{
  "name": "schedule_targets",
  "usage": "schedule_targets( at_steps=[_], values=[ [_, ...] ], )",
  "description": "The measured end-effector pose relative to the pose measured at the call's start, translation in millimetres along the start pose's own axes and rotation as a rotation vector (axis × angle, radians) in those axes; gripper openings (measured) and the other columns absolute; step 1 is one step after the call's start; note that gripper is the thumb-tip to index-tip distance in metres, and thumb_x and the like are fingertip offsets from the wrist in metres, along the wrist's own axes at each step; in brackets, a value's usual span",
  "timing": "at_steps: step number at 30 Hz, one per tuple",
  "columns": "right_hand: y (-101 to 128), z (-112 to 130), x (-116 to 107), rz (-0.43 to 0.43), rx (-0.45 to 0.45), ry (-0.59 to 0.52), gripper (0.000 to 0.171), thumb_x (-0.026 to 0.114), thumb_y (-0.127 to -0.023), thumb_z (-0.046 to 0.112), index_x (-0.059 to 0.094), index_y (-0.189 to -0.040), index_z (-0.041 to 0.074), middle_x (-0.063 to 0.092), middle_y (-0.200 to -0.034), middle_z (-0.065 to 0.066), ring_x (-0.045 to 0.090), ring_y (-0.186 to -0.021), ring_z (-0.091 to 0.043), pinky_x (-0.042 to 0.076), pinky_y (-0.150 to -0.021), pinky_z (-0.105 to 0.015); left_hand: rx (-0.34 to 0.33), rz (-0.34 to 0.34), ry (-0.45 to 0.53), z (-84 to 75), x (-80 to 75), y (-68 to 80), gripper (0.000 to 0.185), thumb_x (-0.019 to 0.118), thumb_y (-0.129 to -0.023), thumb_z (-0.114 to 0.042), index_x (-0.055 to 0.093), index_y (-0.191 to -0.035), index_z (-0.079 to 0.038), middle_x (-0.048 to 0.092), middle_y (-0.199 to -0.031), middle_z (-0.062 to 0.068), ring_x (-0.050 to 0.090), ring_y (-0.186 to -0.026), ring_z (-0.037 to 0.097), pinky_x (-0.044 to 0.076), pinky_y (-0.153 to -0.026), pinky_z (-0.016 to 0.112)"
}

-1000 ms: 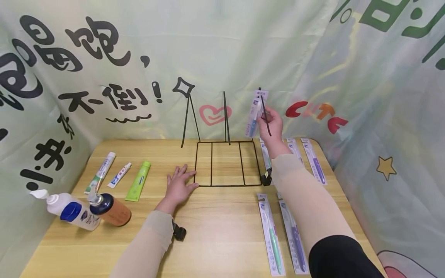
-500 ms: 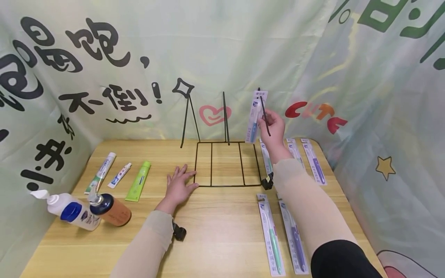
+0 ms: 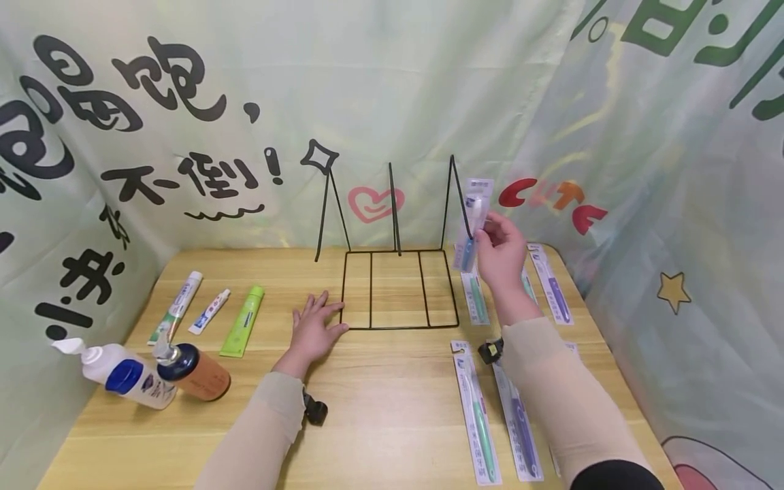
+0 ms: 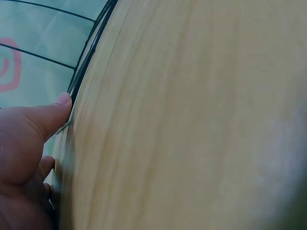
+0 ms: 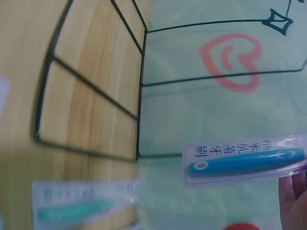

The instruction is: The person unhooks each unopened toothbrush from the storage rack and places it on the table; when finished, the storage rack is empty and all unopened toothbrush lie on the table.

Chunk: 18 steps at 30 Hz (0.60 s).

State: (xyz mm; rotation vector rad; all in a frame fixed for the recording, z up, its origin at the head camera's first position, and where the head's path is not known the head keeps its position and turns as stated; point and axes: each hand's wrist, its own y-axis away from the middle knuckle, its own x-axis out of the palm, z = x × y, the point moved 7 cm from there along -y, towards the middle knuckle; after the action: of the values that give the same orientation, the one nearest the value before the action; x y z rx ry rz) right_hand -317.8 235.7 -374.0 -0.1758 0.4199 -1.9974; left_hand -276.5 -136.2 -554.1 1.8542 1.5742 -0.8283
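My right hand (image 3: pixel 503 253) pinches a packaged toothbrush (image 3: pixel 480 197) with a blue handle by its edge. The pack is upright, slightly tilted, just right of the right upright of a black wire display rack (image 3: pixel 398 328). In the right wrist view the blue toothbrush handle (image 5: pixel 247 160) shows through clear plastic with printed characters; only part of that hand is visible at the edge. My left hand (image 3: pixel 314 335) lies on the table with fingers spread, thumb and fingertips touching the left side of the rack's base. The left wrist view shows the thumb (image 4: pixel 60 108) against the wire.
Several packaged toothbrushes lie on the right, including green (image 3: pixel 478 415) and purple (image 3: pixel 519 425) ones. Three tubes, one green (image 3: pixel 243 323), lie at left behind a white pump bottle (image 3: pixel 125 374) and an amber pump bottle (image 3: pixel 199 373). A printed curtain (image 3: pixel 294 88) encloses the table.
The right hand has carried the packaged toothbrush from behind the rack's right upright down and to the right, beside that upright. The left hand has stayed on the rack's base.
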Motion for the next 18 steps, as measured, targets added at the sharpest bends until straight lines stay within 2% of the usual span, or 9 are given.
schedule_targets(
  at_steps=[5, 8, 10, 12, 15, 18],
  values=[
    [14, 6, -54, -0.051, -0.103, -0.061, 0.03, 0.062, -0.095, -0.018, 0.071, -0.122, -0.011, 0.075, -0.096, 0.007, 0.068, -0.085, -0.007, 0.055, -0.079, -0.019, -0.001, 0.008, 0.007, -1.0, 0.5, 0.5, 0.056, 0.073, -0.101, -0.034, 0.059, -0.152, -0.013, 0.021, -0.174, 0.018, 0.003, -0.161, 0.044, -0.013, -0.122, 0.07],
    [23, 8, -97, -0.099, -0.107, -0.048, 0.031, 0.061, -0.093, -0.02, 0.071, -0.122, -0.013, 0.074, -0.092, 0.014, 0.068, -0.083, -0.005, 0.056, -0.078, -0.016, 0.005, 0.009, 0.009, -1.5, 1.0, 0.2, 0.056, 0.073, -0.101, -0.033, 0.059, -0.152, -0.013, 0.021, -0.174, 0.018, 0.004, -0.161, 0.044, -0.013, -0.122, 0.07],
    [31, 6, -127, -0.118, -0.046, 0.053, 0.034, 0.061, -0.096, -0.016, 0.071, -0.128, -0.008, 0.072, -0.093, 0.016, 0.067, -0.083, -0.004, 0.055, -0.076, -0.013, 0.009, 0.009, 0.008, -1.4, 1.3, 0.3, 0.056, 0.073, -0.101, -0.033, 0.059, -0.152, -0.013, 0.02, -0.174, 0.018, 0.004, -0.161, 0.045, -0.013, -0.122, 0.071],
    [38, 0, -158, -0.119, 0.067, 0.197, 0.038, 0.061, -0.101, -0.006, 0.069, -0.137, 0.0, 0.07, -0.097, 0.015, 0.065, -0.085, -0.004, 0.054, -0.073, -0.011, 0.013, 0.01, 0.01, -1.4, 1.4, 0.6, 0.056, 0.073, -0.101, -0.033, 0.059, -0.152, -0.012, 0.02, -0.174, 0.019, 0.004, -0.161, 0.046, -0.013, -0.121, 0.071],
    [54, -14, -199, -0.033, 0.255, 0.459, 0.046, 0.058, -0.108, 0.013, 0.057, -0.154, 0.015, 0.069, -0.118, 0.001, 0.061, -0.094, -0.008, 0.051, -0.071, -0.01, 0.011, 0.011, 0.009, -1.0, 0.9, 1.3, 0.057, 0.072, -0.102, -0.034, 0.058, -0.152, -0.012, 0.019, -0.174, 0.018, 0.003, -0.161, 0.045, -0.013, -0.121, 0.071],
    [72, -31, -232, 0.068, 0.366, 0.634, 0.05, 0.054, -0.11, 0.023, 0.049, -0.16, 0.014, 0.063, -0.139, -0.014, 0.057, -0.101, -0.011, 0.047, -0.069, -0.01, 0.005, 0.017, 0.011, -1.1, 0.2, 1.8, 0.057, 0.072, -0.102, -0.034, 0.058, -0.153, -0.013, 0.019, -0.175, 0.017, 0.002, -0.161, 0.044, -0.014, -0.122, 0.069]
  ],
)
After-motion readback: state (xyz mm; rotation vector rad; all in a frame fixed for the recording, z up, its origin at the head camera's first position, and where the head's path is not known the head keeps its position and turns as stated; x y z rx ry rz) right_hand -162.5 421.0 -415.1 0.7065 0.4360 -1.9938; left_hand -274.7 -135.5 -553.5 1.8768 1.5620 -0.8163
